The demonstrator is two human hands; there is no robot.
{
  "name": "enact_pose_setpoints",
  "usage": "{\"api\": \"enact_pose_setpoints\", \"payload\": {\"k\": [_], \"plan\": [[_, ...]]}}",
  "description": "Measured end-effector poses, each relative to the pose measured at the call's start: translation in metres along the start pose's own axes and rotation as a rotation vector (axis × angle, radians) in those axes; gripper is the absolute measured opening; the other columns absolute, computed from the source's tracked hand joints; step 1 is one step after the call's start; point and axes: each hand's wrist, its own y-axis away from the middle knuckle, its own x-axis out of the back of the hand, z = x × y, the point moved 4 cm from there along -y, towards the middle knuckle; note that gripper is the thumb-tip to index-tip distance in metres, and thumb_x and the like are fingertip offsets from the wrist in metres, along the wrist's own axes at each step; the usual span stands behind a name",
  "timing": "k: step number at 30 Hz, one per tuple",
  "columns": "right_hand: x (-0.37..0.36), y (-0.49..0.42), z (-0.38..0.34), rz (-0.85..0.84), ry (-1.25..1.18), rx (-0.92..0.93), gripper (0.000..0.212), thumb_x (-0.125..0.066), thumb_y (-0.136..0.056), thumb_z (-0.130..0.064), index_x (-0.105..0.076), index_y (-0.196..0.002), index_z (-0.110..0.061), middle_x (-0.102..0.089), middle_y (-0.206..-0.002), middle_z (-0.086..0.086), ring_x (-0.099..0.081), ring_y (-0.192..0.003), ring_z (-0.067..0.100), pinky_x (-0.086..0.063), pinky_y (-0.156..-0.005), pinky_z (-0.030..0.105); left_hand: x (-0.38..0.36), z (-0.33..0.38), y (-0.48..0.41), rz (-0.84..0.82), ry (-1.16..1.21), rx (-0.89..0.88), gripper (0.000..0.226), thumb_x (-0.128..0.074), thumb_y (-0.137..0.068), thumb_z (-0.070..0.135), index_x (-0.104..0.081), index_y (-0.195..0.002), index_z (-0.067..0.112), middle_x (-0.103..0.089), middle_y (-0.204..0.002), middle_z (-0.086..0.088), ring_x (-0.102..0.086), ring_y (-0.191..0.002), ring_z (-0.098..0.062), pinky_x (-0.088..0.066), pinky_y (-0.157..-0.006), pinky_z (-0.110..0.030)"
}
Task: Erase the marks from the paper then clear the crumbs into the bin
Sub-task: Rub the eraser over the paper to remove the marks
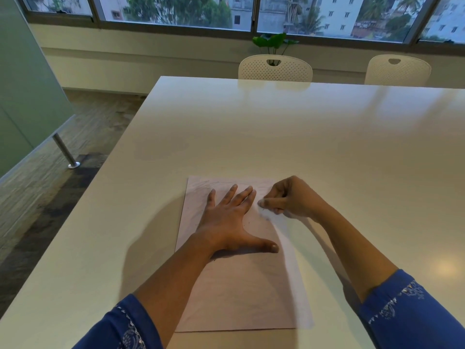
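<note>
My left hand (226, 222) lies flat on the paper (239, 293), fingers spread and straight, thumb out to the right, pressing the sheet down on the table (276, 134). The paper sits at the near side of the table, straight in front of me, long side running away from me. My right hand (289, 200) is curled at the far right part of the sheet, just beside my left fingertips. Thumb and fingers pinch something small and pale that I take for the eraser (260, 203), though most of it is hidden.

The sheet is thin, light and already wrinkled, so I judge it will slide, buckle or tear under rubbing unless it is pinned close to the spot being worked. Flat pressure suits it better than any pinch. A few dark crumbs (263, 209) lie near the eraser; they look loose and would scatter at a careless sweep. No bin is in view.
</note>
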Motion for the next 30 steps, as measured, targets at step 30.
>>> {"api": "enact_pose_setpoints", "payload": {"k": [30], "plan": [[0.008, -0.012, 0.009, 0.326, -0.131, -0.002, 0.024, -0.078, -0.082, -0.028, -0.073, -0.074, -0.006, -0.070, -0.064, 0.011, -0.056, -0.045, 0.017, -0.046, -0.046, 0.024, 0.001, 0.001, 0.001, 0.000, 0.012, 0.001, 0.140, -0.027, -0.045, 0.108, 0.013, -0.157, 0.034, 0.018, -0.163, 0.018, 0.025, -0.149, -0.011, 0.012, -0.118, -0.061]]}}
